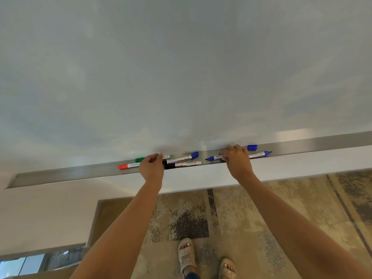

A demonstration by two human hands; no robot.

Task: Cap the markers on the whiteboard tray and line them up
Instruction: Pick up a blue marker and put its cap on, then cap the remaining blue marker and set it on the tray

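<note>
A steel whiteboard tray (70, 174) runs across the view and holds several markers. My left hand (152, 168) curls over the tray between a red-capped marker (128, 165) and a black marker (182, 164), its fingers near a green-capped marker (140, 159); I cannot tell whether it holds one. A blue-capped marker (185, 157) lies behind the black one. My right hand (237, 160) grips an uncapped blue marker (214, 157) by its middle, the bare tip pointing left. A loose blue cap (252, 147) lies just behind that hand.
The whiteboard (181, 67) fills the upper view. A white ledge (302, 164) fronts the tray. Below are a patterned carpet (261, 218) and my sandalled feet (207, 258). Bare tray stretches left of the red marker and right of the blue one.
</note>
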